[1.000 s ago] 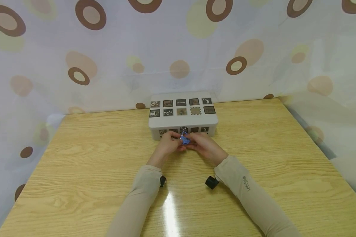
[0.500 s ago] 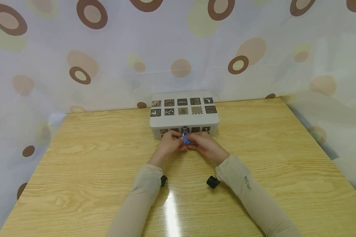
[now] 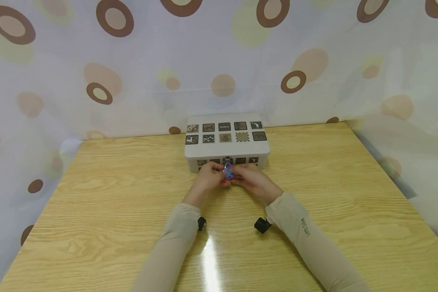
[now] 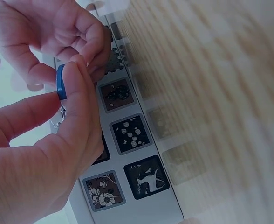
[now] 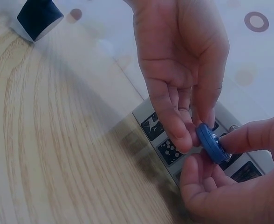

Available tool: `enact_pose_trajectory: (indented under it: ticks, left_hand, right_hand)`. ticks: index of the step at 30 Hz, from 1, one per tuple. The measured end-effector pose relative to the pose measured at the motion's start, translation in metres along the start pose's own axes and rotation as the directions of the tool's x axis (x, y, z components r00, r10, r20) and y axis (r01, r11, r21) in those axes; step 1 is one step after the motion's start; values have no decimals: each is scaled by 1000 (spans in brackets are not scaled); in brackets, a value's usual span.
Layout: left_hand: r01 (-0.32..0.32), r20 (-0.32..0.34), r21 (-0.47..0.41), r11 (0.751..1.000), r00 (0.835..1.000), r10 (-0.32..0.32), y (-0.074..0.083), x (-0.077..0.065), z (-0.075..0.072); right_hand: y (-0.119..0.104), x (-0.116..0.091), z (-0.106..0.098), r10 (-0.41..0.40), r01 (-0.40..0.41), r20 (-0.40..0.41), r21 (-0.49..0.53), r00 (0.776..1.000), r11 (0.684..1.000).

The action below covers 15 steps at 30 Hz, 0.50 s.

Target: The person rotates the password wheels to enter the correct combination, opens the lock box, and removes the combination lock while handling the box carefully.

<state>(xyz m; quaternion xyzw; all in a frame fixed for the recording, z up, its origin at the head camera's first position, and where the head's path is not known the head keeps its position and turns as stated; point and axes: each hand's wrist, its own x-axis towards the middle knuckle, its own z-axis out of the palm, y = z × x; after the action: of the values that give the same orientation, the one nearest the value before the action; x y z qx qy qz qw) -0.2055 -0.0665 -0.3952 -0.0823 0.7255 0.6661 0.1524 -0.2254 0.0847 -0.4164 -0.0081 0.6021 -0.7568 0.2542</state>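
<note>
A small blue padlock (image 3: 228, 172), its shackle upward, is held in front of the metal clasp (image 3: 227, 159) of a white box (image 3: 222, 150) with dark picture squares. Whether the shackle passes through the clasp cannot be told. From the left, my left hand (image 3: 208, 178) pinches the padlock's edge between thumb and fingers; the left wrist view shows the padlock (image 4: 61, 81) edge-on there. On the other side my right hand (image 3: 254, 179) holds it too. In the right wrist view its thumb presses the face of the padlock (image 5: 212, 143), with the other fingers curled below.
The box stands at the back of a wood-grain table (image 3: 131, 227), close to a spotted curtain (image 3: 190, 52). More curtain rises along both sides. A black wrist camera (image 3: 262, 225) sits below the right cuff, another (image 3: 201, 223) beside the left.
Both hands keep their hold on the padlock in front of the clasp. The padlock's face appears turned slightly, and the head view has shifted a little.
</note>
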Motion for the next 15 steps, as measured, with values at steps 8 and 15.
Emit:
enact_pose_trajectory:
  ticks: [8,15]
  left_hand:
    - [1,-6,2,1000,1000,-1,1,-2,0]
    - [6,-2,-10,1000,1000,-6,2,-2,0]
  right_hand:
    - [0,1,0,7,-7,2,-6,1000,1000]
    - [1,2,-1,5,-5,7,30,1000,1000]
